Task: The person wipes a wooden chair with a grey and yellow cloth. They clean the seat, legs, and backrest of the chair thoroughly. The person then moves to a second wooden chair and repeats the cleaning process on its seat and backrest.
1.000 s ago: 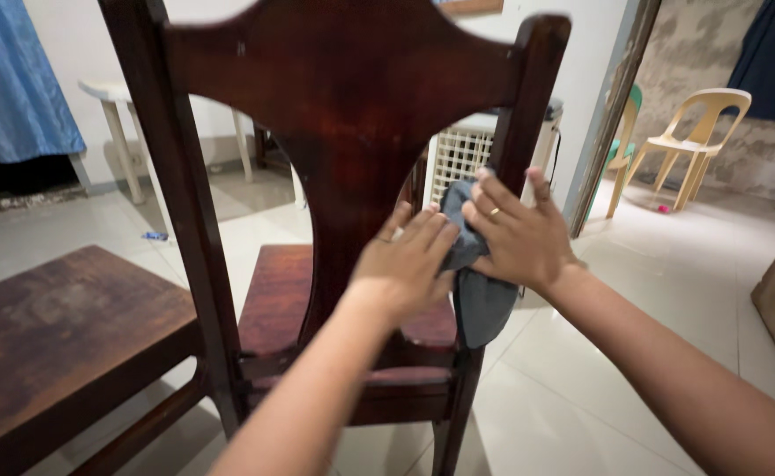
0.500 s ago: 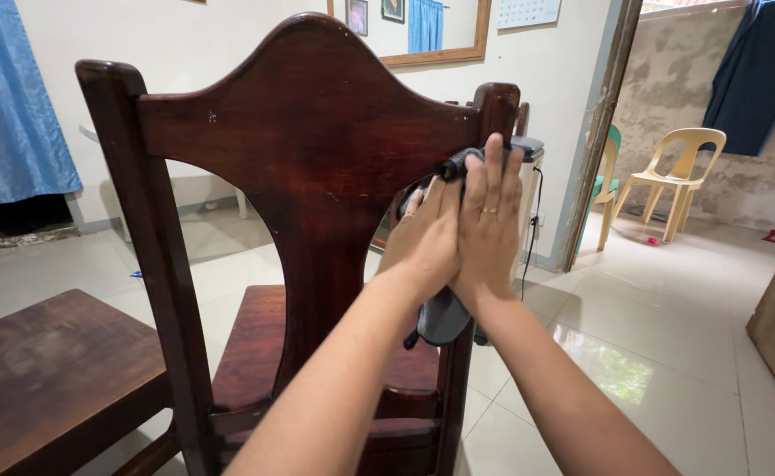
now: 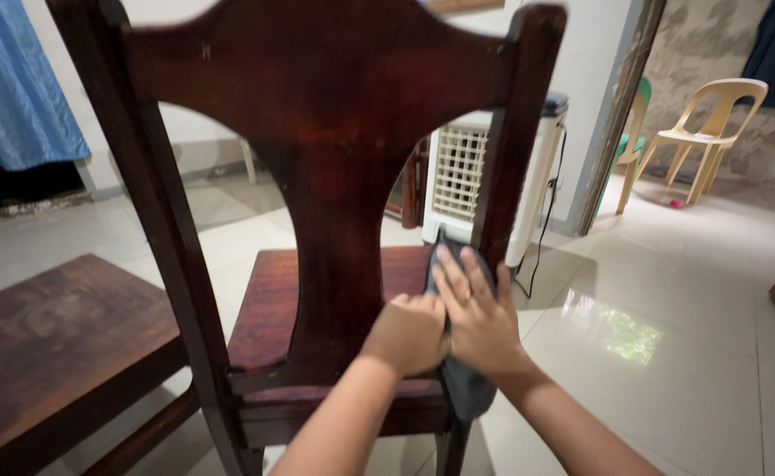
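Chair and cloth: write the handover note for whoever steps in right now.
Left hand: closed on the cloth, low against the chair back.
Right hand: flat, pressing the cloth onto the chair's right post, just above seat level.
Cloth: grey, wrapped round the post, its tail hanging below the hands.
Done: cannot be judged from the wood.
Left: post above the hands, the left post and the seat have no cloth on them.

- A dark brown wooden table (image 3: 48, 339) is seen at the left.
- A blue curtain (image 3: 13, 84) is hung behind it.
- A white plastic air cooler (image 3: 467, 176) is placed by the wall.
- A beige plastic chair (image 3: 713, 128) is seen beyond the doorway.
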